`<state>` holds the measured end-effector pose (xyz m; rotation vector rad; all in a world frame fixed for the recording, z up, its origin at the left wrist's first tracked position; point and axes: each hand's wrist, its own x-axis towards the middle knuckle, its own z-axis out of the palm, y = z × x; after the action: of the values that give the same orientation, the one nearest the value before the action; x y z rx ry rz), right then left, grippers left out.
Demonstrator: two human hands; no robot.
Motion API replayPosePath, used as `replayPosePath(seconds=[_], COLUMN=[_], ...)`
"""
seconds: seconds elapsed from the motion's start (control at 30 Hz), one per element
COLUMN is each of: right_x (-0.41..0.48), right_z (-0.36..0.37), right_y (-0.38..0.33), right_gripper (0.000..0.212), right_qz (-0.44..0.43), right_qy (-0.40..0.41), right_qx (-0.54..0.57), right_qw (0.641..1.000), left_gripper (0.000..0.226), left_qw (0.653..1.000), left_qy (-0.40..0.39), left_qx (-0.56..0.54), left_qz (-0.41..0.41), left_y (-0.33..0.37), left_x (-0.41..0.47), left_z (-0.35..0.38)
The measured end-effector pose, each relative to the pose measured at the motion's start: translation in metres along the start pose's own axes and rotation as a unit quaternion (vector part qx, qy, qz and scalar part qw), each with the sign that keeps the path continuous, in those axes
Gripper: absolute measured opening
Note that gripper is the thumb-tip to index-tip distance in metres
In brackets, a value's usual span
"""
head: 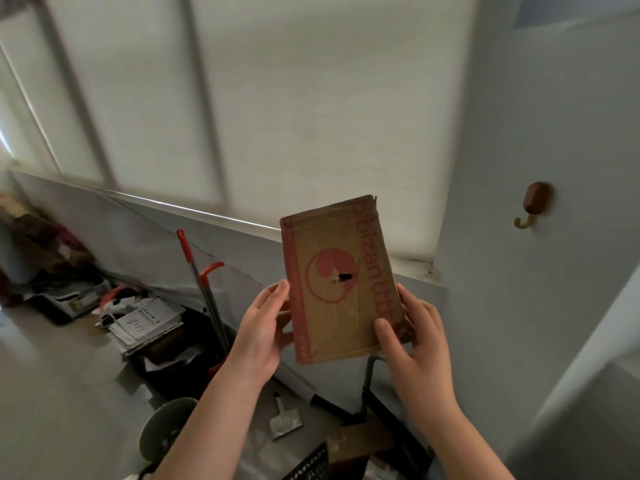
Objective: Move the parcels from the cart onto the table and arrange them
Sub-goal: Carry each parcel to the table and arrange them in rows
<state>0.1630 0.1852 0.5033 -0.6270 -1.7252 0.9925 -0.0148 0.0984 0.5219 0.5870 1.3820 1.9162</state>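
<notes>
A flat brown cardboard parcel [341,278] with red print and a small hole in its middle is held upright in the air in front of me. My left hand [263,329] grips its lower left edge. My right hand [414,336] grips its lower right edge, thumb on the front face. Below my hands, the black frame and handle of the cart [372,386] show, with another brown parcel [358,441] lying in it. The table is out of view.
A red-handled mop [204,285] leans by a dark bin [180,355] stacked with papers. A green round object [162,427] sits at the bottom left. Clutter lines the left wall. A wooden hook [535,202] hangs on the right wall.
</notes>
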Motion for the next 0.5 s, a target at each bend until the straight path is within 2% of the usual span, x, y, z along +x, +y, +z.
replayPosePath(seconds=[0.17,0.27,0.37,0.5], right_x=[-0.008,-0.016,-0.031,-0.058], right_z=[0.015,0.023,0.034,0.057], right_y=[-0.017,-0.026,-0.03,-0.04], right_gripper=[0.048,0.052,0.056,0.053], right_qz=[-0.067,-0.119,-0.127,-0.132], right_qy=[0.016,0.011,-0.003,0.054], right_qx=[0.007,0.003,-0.006,-0.049], right_qw=[0.998,0.993,0.992,0.989], left_gripper=[0.066,0.057,0.062,0.057], left_qw=[0.998,0.984,0.961,0.949], left_qy=[-0.019,-0.052,-0.035,-0.058], left_qx=[0.02,0.078,0.163,0.198], left_qz=[0.061,0.151,0.219,0.238], left_y=[0.025,0.047,0.062,0.063], left_x=[-0.017,-0.036,-0.057,-0.079], left_z=[-0.012,-0.02,-0.034,-0.064])
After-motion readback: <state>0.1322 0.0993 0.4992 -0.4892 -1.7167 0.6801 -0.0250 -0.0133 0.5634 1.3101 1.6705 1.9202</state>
